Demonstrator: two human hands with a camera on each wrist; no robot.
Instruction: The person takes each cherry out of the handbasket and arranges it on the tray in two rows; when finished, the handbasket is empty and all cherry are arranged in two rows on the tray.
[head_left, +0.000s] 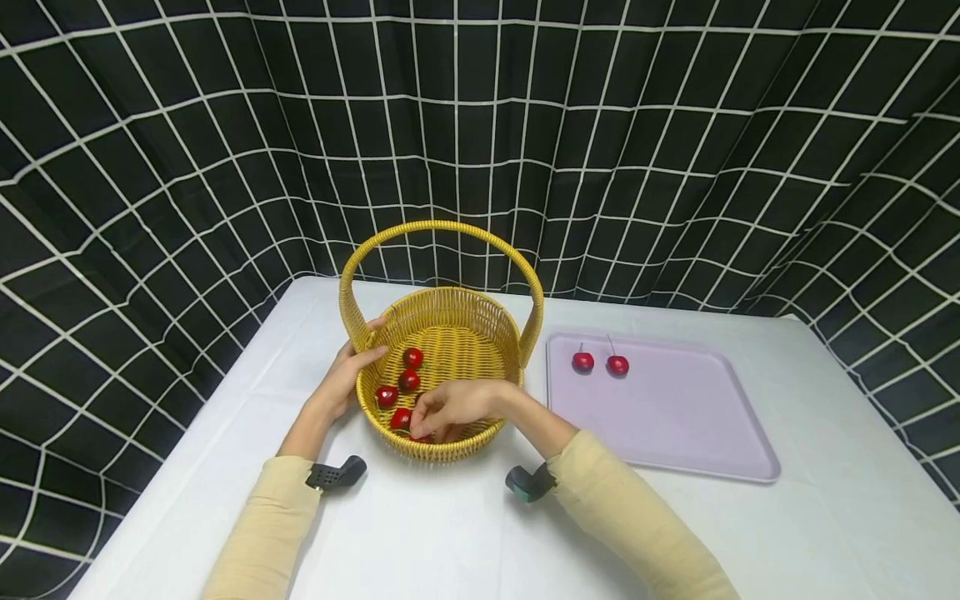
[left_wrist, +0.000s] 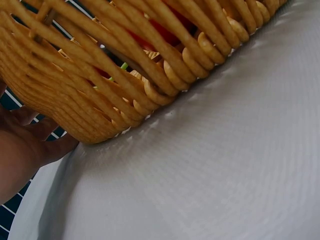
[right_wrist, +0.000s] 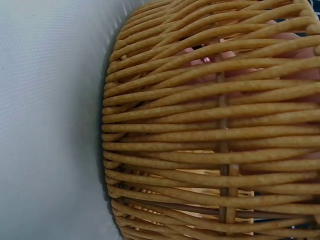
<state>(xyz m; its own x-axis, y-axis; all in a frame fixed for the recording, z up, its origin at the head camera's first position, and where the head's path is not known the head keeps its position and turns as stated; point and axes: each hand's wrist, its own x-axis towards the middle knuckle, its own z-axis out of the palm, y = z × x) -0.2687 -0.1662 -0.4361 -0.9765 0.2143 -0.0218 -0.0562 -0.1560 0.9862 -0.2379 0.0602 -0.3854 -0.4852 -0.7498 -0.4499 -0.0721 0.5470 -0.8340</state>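
Cherries lie in the left part of the yellow wicker basket, whose rim my left hand grips, thumb over the edge. My right hand reaches inside, thumb and fingertips pinching a cherry near the front wall. Two stemmed cherries rest on the lilac tray to the right.

Yellow wicker basket, handle upright, stands on white-covered table. Left hand grips its left rim beside the handle base. Right hand is inside, thumb and finger pinched at a partly hidden cherry by the near wall. Four more red cherries lie along the left side. Lilac tray, right of basket: two stemmed cherries, side by side, near its far-left corner.
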